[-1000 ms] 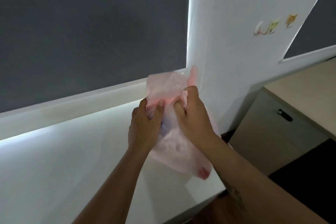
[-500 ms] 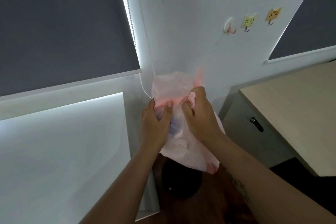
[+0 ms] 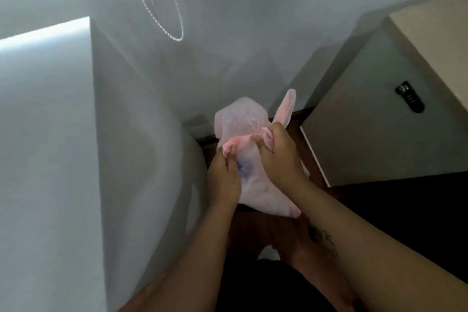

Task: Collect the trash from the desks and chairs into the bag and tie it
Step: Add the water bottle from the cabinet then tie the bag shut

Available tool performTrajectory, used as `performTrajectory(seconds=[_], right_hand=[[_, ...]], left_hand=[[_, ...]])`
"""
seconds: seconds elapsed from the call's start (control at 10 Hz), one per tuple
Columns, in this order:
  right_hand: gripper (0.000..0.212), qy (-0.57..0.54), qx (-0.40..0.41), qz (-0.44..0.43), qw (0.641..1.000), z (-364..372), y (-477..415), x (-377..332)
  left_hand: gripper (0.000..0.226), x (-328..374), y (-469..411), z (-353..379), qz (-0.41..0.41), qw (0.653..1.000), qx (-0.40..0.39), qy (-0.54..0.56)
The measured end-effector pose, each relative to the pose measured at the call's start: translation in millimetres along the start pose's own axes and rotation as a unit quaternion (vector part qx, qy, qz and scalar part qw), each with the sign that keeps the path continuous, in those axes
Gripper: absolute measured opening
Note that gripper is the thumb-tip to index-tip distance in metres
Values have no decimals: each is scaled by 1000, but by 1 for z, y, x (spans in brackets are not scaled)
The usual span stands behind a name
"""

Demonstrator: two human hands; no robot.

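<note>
A thin pink plastic bag hangs in front of me, held up in the air between both hands. My left hand pinches one twisted handle strip at the bag's left side. My right hand grips the other handle, whose loose end sticks up past the fingers. The upper part of the bag puffs out above the twisted strip. Something dark bluish shows through the plastic between the hands. The bag's contents are otherwise hidden.
A white desk runs along the left, its side panel close to my left arm. A beige cabinet with a black lock stands at the right. A beaded blind cord hangs on the white wall. Brown floor lies below.
The view has tilted downward: the grey blinds and wall stickers have left the frame, and the floor and cabinet now show. Both hands keep hold of the bag's handles.
</note>
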State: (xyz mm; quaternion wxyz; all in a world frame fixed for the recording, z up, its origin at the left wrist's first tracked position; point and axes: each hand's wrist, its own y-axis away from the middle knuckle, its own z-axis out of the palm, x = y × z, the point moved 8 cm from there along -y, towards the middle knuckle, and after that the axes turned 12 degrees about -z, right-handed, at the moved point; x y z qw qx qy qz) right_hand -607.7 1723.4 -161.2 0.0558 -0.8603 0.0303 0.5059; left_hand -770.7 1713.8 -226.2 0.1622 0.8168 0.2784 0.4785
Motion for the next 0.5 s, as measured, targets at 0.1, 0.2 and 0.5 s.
performTrajectory(seconds=[0.1, 0.2, 0.5], right_hand=[[21, -1, -19, 43, 999, 36, 10, 61], [20, 8, -17, 77, 997, 63, 19, 115], [70, 81, -239, 211, 944, 120, 57, 220]], left_hand=[[68, -46, -26, 32, -2, 999, 5, -49], [55, -82, -51, 60, 1, 998, -28, -49], [46, -147, -73, 85, -45, 965, -153, -210]])
